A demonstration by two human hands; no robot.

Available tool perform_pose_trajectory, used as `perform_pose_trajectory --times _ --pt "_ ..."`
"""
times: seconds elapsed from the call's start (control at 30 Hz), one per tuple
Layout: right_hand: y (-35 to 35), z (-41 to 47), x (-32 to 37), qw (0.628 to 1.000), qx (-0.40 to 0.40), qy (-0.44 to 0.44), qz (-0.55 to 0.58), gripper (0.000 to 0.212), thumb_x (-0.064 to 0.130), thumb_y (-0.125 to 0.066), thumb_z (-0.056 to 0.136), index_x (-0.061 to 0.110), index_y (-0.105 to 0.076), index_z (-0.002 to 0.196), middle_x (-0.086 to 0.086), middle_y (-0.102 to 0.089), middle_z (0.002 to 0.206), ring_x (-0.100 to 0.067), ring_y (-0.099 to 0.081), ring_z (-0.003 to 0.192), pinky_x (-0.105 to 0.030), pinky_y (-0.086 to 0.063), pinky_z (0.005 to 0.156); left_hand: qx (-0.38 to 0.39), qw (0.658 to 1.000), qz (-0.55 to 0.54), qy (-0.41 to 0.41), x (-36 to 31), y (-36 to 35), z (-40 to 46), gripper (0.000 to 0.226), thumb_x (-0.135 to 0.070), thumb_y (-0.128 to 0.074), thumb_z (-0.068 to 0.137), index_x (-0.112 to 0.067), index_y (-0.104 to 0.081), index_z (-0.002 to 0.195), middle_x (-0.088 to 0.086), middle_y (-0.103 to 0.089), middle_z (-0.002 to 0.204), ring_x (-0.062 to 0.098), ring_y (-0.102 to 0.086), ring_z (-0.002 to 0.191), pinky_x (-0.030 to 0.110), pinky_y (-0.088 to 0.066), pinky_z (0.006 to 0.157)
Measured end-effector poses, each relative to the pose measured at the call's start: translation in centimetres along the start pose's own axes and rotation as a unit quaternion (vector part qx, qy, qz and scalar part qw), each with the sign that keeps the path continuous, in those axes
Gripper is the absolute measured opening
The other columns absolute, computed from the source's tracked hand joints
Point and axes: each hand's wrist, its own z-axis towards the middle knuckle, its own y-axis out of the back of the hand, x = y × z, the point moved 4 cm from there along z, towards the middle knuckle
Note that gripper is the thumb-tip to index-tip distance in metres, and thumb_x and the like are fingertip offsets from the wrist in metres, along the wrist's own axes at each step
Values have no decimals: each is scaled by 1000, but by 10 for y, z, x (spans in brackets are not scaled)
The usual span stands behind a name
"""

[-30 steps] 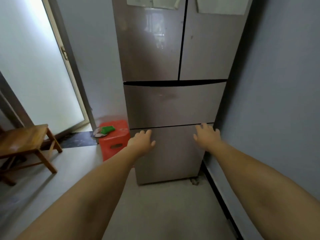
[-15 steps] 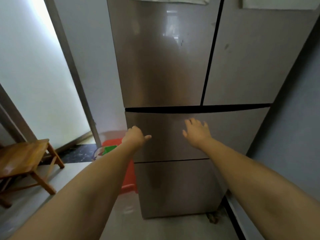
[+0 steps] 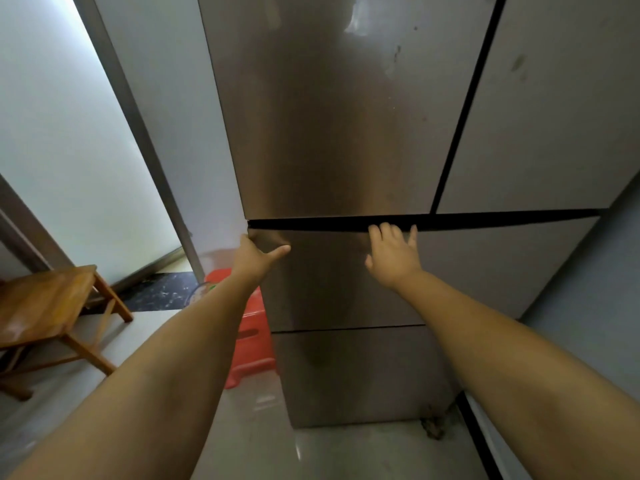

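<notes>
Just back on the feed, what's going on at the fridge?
A person faces the fridge with both arms stretched to its middle drawer. The left hand grips the drawer's top left corner, thumb on the front. The right hand lies flat on the front, fingertips at the dark gap above it. The drawer looks shut, not yet pulled out.

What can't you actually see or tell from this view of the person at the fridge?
Left hand: head view, fingers hidden round the left corner of the middle drawer, so grip unclear.
Right hand: fingertips at the dark gap above that drawer; hooked in or not, unclear.
Upper doors: tops cut off by the top edge.
Red stool: partly behind the left forearm.
</notes>
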Motion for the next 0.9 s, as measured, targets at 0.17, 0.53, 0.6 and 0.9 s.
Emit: perform_pose_trajectory --times 0.17,0.53,0.6,0.9 --pt "-3 -34 -6 999 -32 10 37 57 20 -49 94 11 -27 146 -6 -32 148 -22 -21 144 -59 -2 117 -21 999 -5 -38 13 6 -45 47 -36 -79 75 -18 -51 108 -7 -60 100 11 -59 93 25 -45 79" --pt "9 -185 -51 990 -54 3 128 63 2 -39 95 13 -17 153 -2 -12 161 -17 -3 150 -46 -6 120 -127 966 -193 -118 11 4 -238 27 -39 -36 101 -22 -50 85 -3 -53 78 14 -53 79 34 -47 78" --pt "18 -213 -60 975 -66 -31 211 52 5 -34 99 9 -26 150 -7 -20 159 -20 -13 149 -42 -9 120 -116 965 -193 -134 -6 10 -257 37 -32 -32 103 -16 -52 76 4 -53 73 15 -51 72 30 -44 69" --pt "85 -312 -70 956 -70 -68 278 51 30 -36 103 5 -34 147 -12 -33 153 -24 -31 141 -37 -27 116 195 942 69 -264 -81 -84 -333 33 -23 -45 99 -19 -53 131 1 -60 124 10 -56 110 21 -41 88"
